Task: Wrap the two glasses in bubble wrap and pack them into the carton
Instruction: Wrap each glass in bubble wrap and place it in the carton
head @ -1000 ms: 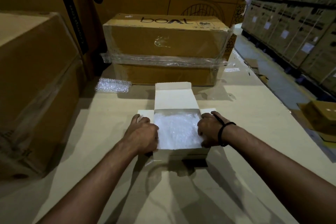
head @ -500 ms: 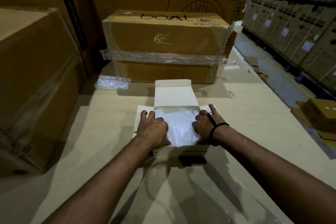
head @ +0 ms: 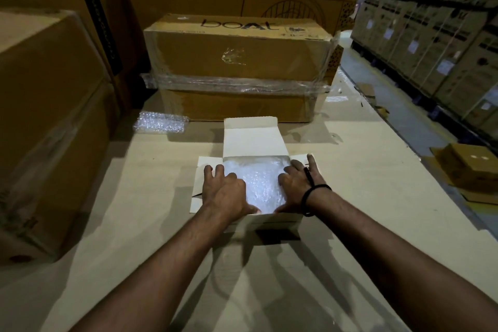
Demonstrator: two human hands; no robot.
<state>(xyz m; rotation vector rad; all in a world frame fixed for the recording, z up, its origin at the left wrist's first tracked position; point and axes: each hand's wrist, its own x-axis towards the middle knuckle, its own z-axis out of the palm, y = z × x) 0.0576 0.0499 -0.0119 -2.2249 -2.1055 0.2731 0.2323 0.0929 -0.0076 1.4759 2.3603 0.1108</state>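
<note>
Packing is at its last stage, by the look of it: the small white carton stands open on the cardboard-covered surface, and its mouth is filled with a pale bubble-wrap bundle. The glasses themselves cannot be made out through the wrap, so whether both are inside is a guess, though the bundle fills the carton from side to side.

The left hand lies flat with fingers spread. Its palm is on the left part of the bundle and its fingertips reach over the left side flap. The right hand mirrors it on the other side, thumb near the front edge and one finger stretched out along the right side flap. Neither hand grips anything; both seem to press the padding down. The lid flap stands open at the far side.

I judge the step in hand to be seating the bundle below the rim. The next move calls for folding the two side flaps inward over the wrap, then bringing the lid forward and tucking its tongue into the front wall, with the padding held low so nothing bulges.

A spare piece of bubble wrap lies well apart at the back left, beside a taped boAt box.
</note>
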